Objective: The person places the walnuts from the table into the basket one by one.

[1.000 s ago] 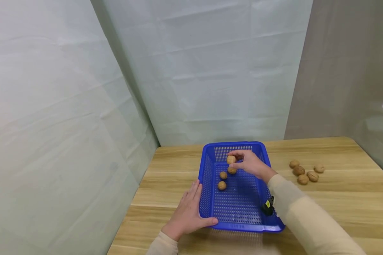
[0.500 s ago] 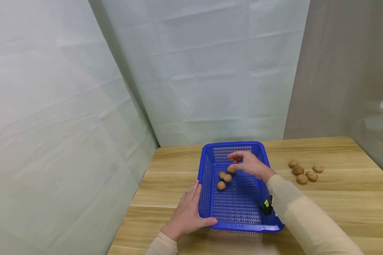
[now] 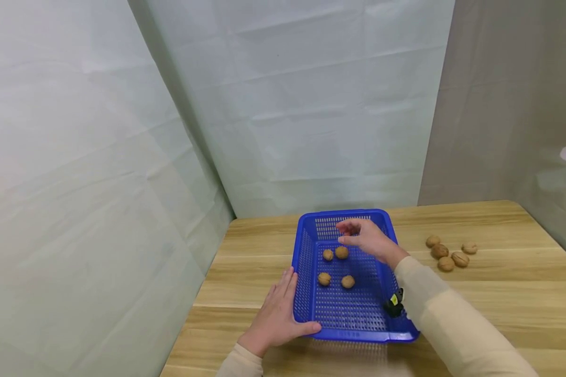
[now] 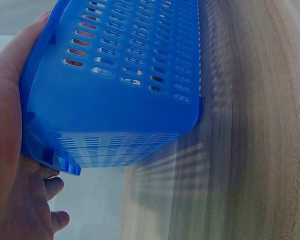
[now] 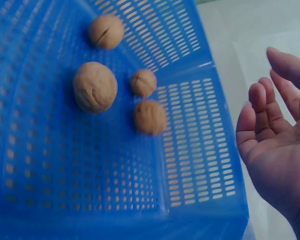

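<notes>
Several walnuts lie apart on the floor of a blue plastic basket [image 3: 354, 335]; one walnut [image 3: 348, 281] sits nearest the middle, another walnut [image 3: 324, 279] to its left. Farther back are a walnut [image 3: 341, 252] and a smaller walnut [image 3: 327, 255]. My right hand [image 3: 365, 238] hovers over the far part of the basket, fingers loosely bent and holding nothing. The right wrist view shows the same hand [image 5: 280, 120] with a gap between thumb and fingers. My left hand [image 3: 278, 314] rests against the basket's near left corner, fingers straight along the side and thumb on the front rim.
On the wooden table [image 3: 504, 314], right of the basket, lies a loose group of walnuts [image 3: 439, 251]. Pale cloth [image 3: 311, 104] hangs behind the table and on the left. A black device [image 3: 394, 303] sits at the right wrist.
My right hand has let go of a walnut, which dropped into the basket and rolled toward the near side. The other walnuts there shifted slightly, and the hand rose a little. My left hand stayed put.
</notes>
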The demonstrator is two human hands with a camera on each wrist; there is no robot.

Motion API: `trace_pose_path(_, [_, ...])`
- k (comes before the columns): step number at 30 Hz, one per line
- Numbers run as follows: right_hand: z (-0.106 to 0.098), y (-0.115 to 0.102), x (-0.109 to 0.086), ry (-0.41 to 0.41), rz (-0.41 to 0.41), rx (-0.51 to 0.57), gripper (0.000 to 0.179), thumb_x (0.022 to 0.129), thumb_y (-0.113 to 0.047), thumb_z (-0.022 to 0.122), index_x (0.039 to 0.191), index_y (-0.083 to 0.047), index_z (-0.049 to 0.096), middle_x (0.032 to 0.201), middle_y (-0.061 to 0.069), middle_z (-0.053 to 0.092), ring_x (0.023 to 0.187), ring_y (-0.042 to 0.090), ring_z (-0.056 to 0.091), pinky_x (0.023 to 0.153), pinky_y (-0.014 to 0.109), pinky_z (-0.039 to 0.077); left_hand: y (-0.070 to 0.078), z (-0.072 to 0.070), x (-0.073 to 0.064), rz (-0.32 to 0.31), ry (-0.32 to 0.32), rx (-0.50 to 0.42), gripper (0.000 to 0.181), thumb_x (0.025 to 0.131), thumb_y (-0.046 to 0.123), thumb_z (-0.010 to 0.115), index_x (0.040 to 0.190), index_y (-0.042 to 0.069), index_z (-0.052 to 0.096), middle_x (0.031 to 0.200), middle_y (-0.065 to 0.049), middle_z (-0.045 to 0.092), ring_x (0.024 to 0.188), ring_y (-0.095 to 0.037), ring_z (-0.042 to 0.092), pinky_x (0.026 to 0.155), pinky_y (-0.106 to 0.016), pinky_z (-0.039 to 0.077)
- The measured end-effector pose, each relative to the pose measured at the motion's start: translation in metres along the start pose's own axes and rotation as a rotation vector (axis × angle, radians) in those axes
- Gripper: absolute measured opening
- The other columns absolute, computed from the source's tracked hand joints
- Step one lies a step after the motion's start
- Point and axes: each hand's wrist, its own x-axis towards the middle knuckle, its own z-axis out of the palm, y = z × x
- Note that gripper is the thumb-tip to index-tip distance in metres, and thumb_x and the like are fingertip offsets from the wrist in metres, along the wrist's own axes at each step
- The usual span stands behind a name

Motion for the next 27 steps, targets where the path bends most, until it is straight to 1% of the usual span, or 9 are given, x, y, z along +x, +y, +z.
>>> trace_pose_path(4, [-0.008,-0.016,0.0,0.006,-0.023,0.04,0.043,0.089,-0.026,0.07,0.128,-0.012,0.059,0.122,0.006,0.059,0.108,0.024,0.054,0.09,0.038,0.047,-0.001,-0.001,0.0,0.001,0.004,0.002,0.124,0.068,0.081,0.06,0.153,0.002,0.016,0.16,-0.013,0.01,0.146,-0.03,0.011,0.112,-0.057,0.021])
trace_pose_path(8, [-0.027,-0.035,-0.005,0.021,-0.09,0.055,0.044,0.09,-0.028,0.069,0.129,-0.009,0.058,0.122,0.009,0.059,0.107,0.025,0.053,0.088,0.033,0.047,-0.001,-0.001,0.001,-0.001,0.012,-0.008,0.122,0.069,0.075,0.066,0.153,0.002,0.016,0.16,-0.011,0.009,0.146,-0.028,0.01,0.113,-0.056,0.019])
trace_pose_path(11, [-0.046,-0.043,-0.015,0.042,-0.134,0.037,0.045,0.092,-0.028,0.067,0.13,-0.007,0.056,0.124,0.011,0.058,0.109,0.026,0.053,0.088,0.029,0.047,-0.001,0.0,0.001,-0.005,0.012,-0.009,0.123,0.068,0.075,0.066,0.153,0.003,0.015,0.161,-0.011,0.009,0.146,-0.027,0.009,0.113,-0.055,0.019])
trace_pose_path(14, [-0.068,-0.043,-0.033,0.078,-0.144,-0.013,0.048,0.093,-0.031,0.065,0.132,-0.006,0.054,0.126,0.012,0.056,0.11,0.024,0.052,0.087,0.025,0.047,-0.001,0.002,0.002,-0.005,0.01,-0.005,0.123,0.068,0.076,0.065,0.153,0.002,0.015,0.16,-0.011,0.008,0.146,-0.027,0.009,0.113,-0.056,0.019])
trace_pose_path(18, [-0.098,-0.03,-0.061,0.154,-0.114,-0.079,0.051,0.093,-0.035,0.063,0.133,-0.006,0.053,0.125,0.01,0.056,0.108,0.016,0.053,0.084,0.019,0.047,0.002,0.002,0.003,-0.007,0.009,-0.009,0.123,0.068,0.076,0.065,0.153,0.002,0.015,0.16,-0.012,0.009,0.146,-0.028,0.009,0.112,-0.057,0.02])
trace_pose_path(22, [-0.127,-0.005,-0.088,0.207,-0.073,-0.138,0.052,0.095,-0.033,0.06,0.134,-0.001,0.05,0.119,-0.001,0.057,0.101,0.003,0.055,0.08,0.013,0.047,0.005,0.002,0.003,-0.007,0.0,-0.016,0.124,0.068,0.08,0.061,0.153,0.002,0.016,0.161,-0.011,0.008,0.147,-0.028,0.009,0.113,-0.056,0.019])
trace_pose_path(24, [-0.14,0.008,-0.101,0.218,-0.045,-0.171,0.053,0.097,-0.033,0.058,0.136,0.001,0.047,0.118,-0.006,0.055,0.099,-0.001,0.054,0.079,0.012,0.046,0.007,0.002,0.003,-0.009,-0.007,-0.012,0.126,0.067,0.084,0.057,0.153,0.003,0.015,0.161,-0.009,0.007,0.147,-0.027,0.008,0.113,-0.055,0.019])
trace_pose_path(27, [-0.158,0.029,-0.118,0.242,0.018,-0.251,0.055,0.097,-0.037,0.057,0.137,-0.001,0.046,0.117,-0.01,0.053,0.096,-0.009,0.049,0.073,0.017,0.048,0.008,0.003,0.002,-0.011,-0.011,-0.01,0.128,0.066,0.088,0.052,0.154,0.003,0.015,0.161,-0.009,0.006,0.147,-0.027,0.009,0.113,-0.055,0.018])
